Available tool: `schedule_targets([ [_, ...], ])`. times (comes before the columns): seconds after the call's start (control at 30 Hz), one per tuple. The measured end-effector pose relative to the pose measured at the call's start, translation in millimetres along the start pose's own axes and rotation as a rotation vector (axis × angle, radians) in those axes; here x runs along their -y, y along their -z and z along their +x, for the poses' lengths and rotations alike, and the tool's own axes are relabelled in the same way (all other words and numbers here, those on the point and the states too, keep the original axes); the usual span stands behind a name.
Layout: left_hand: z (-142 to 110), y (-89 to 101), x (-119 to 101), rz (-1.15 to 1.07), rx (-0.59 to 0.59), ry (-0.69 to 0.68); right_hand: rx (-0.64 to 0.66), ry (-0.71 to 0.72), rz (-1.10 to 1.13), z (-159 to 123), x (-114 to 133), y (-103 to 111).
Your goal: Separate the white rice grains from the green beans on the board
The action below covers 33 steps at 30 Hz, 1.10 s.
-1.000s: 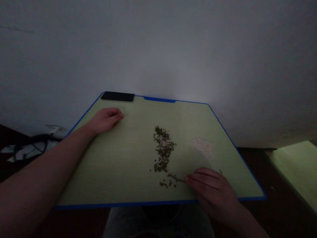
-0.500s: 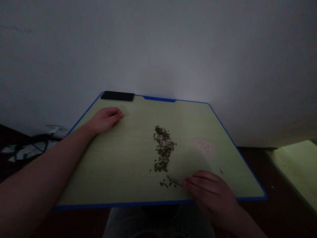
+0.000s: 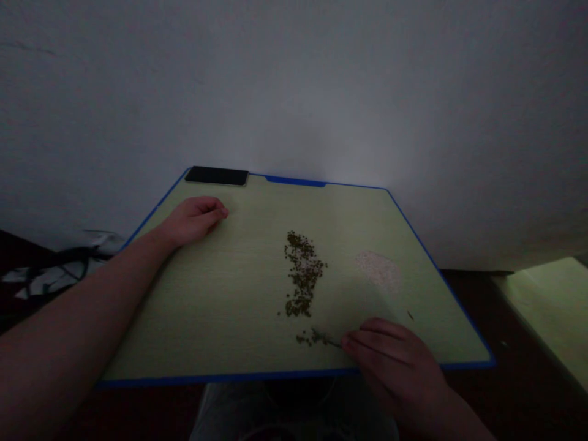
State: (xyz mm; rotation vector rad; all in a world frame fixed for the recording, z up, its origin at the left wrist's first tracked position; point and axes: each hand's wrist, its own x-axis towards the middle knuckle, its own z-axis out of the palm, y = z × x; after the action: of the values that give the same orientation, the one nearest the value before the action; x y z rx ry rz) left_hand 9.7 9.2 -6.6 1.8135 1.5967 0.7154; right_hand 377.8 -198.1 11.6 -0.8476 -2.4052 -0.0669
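My right hand [image 3: 390, 355], low on the right of the table, is closed around thin tweezers [image 3: 329, 340]. The tweezers' tips lie among a few loose green beans [image 3: 303, 338] near the front edge. Just beyond them a long heap of small green beans [image 3: 303, 288] spreads away from me, with pale grains mixed into its middle. A flat patch of pale, rice-like grains [image 3: 379, 271] lies to the right. My left hand [image 3: 195, 219] rests on the table at the left, its fingers curled in and nothing visible in them.
The pale folding table [image 3: 220, 318] has a blue rim and stands against a wall. A black phone [image 3: 217, 176] lies at its far left corner. A small dark sliver [image 3: 410, 315] is near the right hand. Dark cables [image 3: 68, 263] are on the floor at left.
The tips of the tweezers have shifted slightly toward me, down among the loose beans. My left hand has stayed in place, and the heaps look the same.
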Motion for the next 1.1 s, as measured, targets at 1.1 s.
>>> schedule_targets([
  [1.1,0.9,1.0,2.2,0.003,0.010,0.008,-0.027,-0.018,-0.035,6.8,12.3,-15.1],
])
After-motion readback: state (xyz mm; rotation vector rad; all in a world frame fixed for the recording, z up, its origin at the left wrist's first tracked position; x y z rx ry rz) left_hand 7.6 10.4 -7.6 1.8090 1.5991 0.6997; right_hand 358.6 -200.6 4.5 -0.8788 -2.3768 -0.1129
